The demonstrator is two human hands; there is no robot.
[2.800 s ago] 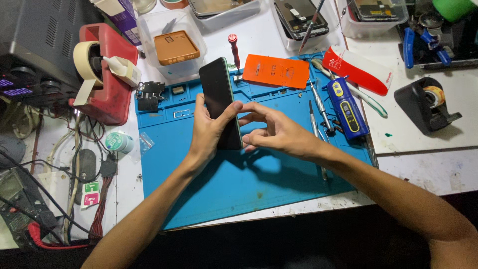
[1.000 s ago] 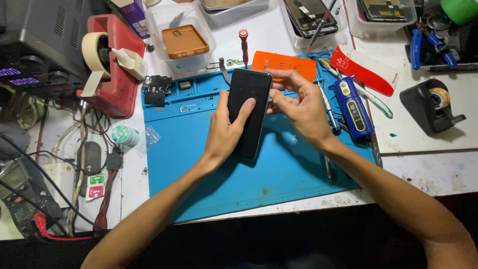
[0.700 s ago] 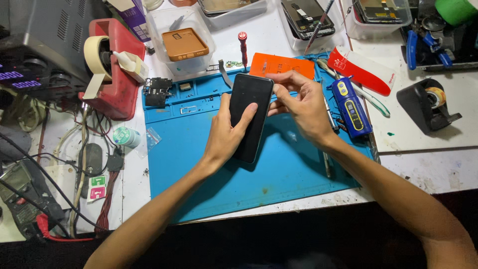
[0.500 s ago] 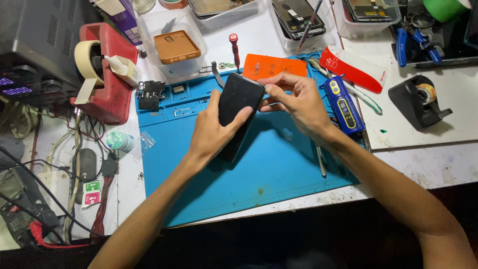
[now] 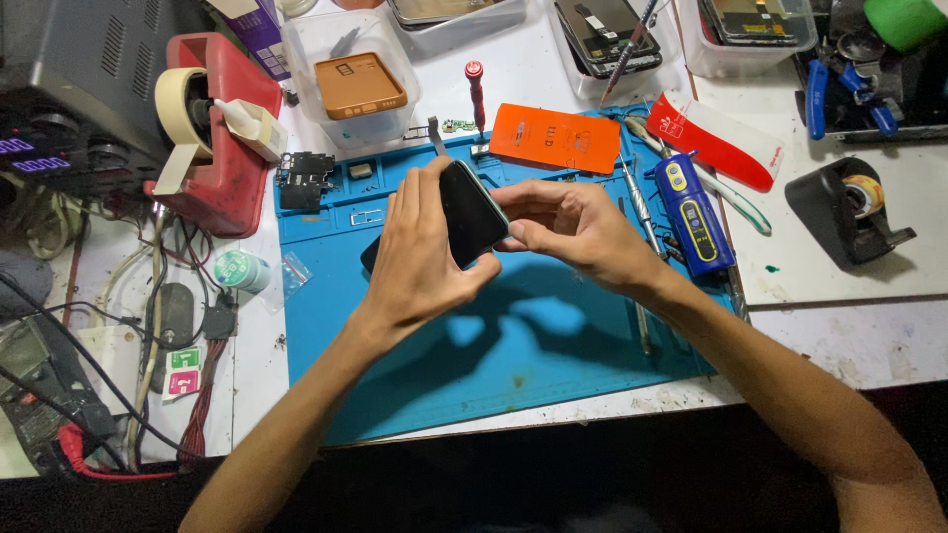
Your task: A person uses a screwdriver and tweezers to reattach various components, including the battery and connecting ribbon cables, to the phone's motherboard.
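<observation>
Cluttered white surface (image 5: 839,326) carrying blue repair mat (image 5: 513,345). Black phone (image 5: 472,212) held tilted above mat's upper middle, between both hands. Left hand (image 5: 425,252) wrapped round phone's lower half, grip closed on it. Right hand (image 5: 578,232) pinching phone's right edge. Orange card (image 5: 553,138) at mat's top edge, blue tool (image 5: 694,212) at mat's right edge.
</observation>
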